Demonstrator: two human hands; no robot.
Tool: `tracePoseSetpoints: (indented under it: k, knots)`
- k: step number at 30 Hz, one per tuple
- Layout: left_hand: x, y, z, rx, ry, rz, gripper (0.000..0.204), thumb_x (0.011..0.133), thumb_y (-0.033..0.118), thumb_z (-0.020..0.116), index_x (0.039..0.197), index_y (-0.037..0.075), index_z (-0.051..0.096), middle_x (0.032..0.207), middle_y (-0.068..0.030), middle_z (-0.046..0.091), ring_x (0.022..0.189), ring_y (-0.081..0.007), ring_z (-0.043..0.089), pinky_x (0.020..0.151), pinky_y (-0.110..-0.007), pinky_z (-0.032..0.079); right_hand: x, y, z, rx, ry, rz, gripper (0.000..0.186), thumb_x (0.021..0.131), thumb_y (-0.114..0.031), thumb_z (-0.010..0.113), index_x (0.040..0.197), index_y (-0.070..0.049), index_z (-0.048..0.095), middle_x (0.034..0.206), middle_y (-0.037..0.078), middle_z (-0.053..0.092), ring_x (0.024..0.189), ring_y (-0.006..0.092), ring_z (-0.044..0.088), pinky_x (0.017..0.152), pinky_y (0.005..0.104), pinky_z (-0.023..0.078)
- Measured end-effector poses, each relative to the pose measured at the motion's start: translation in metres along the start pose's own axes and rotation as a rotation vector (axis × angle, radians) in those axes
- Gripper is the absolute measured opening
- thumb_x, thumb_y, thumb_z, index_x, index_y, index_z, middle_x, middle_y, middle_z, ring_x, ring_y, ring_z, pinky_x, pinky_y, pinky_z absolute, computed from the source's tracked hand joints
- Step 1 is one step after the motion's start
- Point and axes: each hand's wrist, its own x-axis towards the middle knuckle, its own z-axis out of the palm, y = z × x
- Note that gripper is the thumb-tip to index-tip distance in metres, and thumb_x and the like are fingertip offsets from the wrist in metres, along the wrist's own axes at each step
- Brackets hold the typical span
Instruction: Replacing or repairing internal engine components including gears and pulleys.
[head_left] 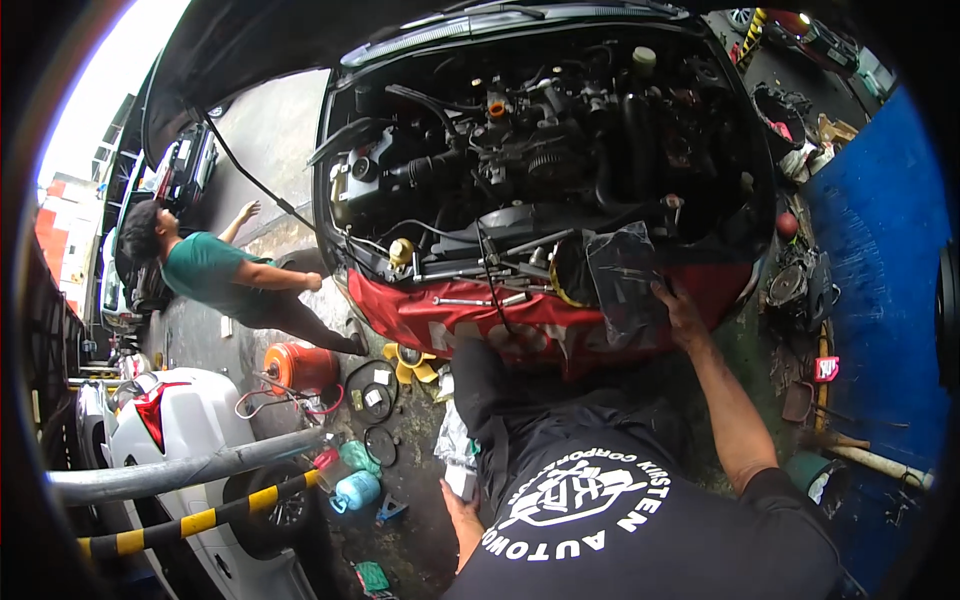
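My right hand [682,315] grips the lower right edge of a transparent plastic bag [622,285], raised over the front of an open engine bay [520,150]. What the bag contains is hard to make out. Low on the left, beside my leg, my left hand [460,515] is closed on a small white box [461,481]. Just above that box shows crumpled clear plastic wrapping [453,434]. A red cover [450,318] drapes over the car's front, with a wrench [462,301] and other tools along it. Behind the bag sits a round yellow-edged part [570,272].
A person in a green shirt [215,275] stands at the left of the car. On the floor are an orange tank [300,367], a yellow fan [412,364], black belts [380,400] and a blue jug [355,492]. A metal pipe rail [190,472] crosses the lower left; a blue panel [880,260] borders the right.
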Motion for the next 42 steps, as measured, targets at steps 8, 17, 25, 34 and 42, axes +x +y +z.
tracePoseSetpoints:
  k: [8,17,25,34,42]
  knots:
    - [-0.033,-0.054,-0.06,0.051,0.279,-0.16,0.059,0.086,0.058,0.058,0.129,0.018,0.046,0.123,-0.0109,0.05,0.109,-0.0339,0.052,0.08,-0.054,0.052,0.049,0.009,0.013,0.181,-0.17,0.031,0.049,0.089,-0.026,0.063,0.128,0.0,0.048,0.123,0.009,0.054,0.111,0.0161,0.05,0.097,0.0327,0.038]
    - [-0.025,0.018,0.034,0.115,0.235,0.01,0.063,0.087,0.057,0.058,0.13,0.014,0.044,0.122,-0.0131,0.051,0.109,-0.0343,0.052,0.079,-0.052,0.053,0.131,-0.02,0.068,0.283,-0.012,0.078,0.041,0.086,-0.028,0.064,0.115,0.001,0.058,0.104,0.006,0.062,0.097,0.015,0.056,0.089,0.0312,0.041]
    - [-0.027,0.067,0.085,0.1,0.151,0.17,0.074,0.084,0.058,0.061,0.136,0.009,0.041,0.131,-0.015,0.046,0.115,-0.0363,0.048,0.083,-0.059,0.049,0.324,-0.103,0.113,0.529,0.03,0.019,0.036,0.088,-0.029,0.062,0.113,-0.003,0.058,0.103,0.011,0.061,0.087,0.0248,0.063,0.055,0.042,0.058]
    - [-0.041,0.057,0.075,0.098,0.172,0.14,0.069,0.086,0.056,0.061,0.133,0.01,0.041,0.13,-0.0144,0.044,0.116,-0.0339,0.046,0.083,-0.055,0.05,0.358,-0.18,0.182,0.659,0.0,-0.044,0.045,0.092,-0.034,0.057,0.128,-0.011,0.045,0.111,0.01,0.055,0.087,0.0232,0.063,0.074,0.0377,0.055]
    - [-0.058,0.09,0.128,0.2,0.141,0.47,0.057,0.092,0.049,0.057,0.11,-0.004,0.056,0.093,-0.0101,0.062,0.077,-0.0237,0.062,0.066,-0.038,0.054,0.179,-0.11,0.186,-0.031,-0.589,0.155,0.036,0.096,-0.031,0.055,0.119,-0.003,0.057,0.104,0.009,0.065,0.075,0.0141,0.064,0.065,0.0284,0.053]
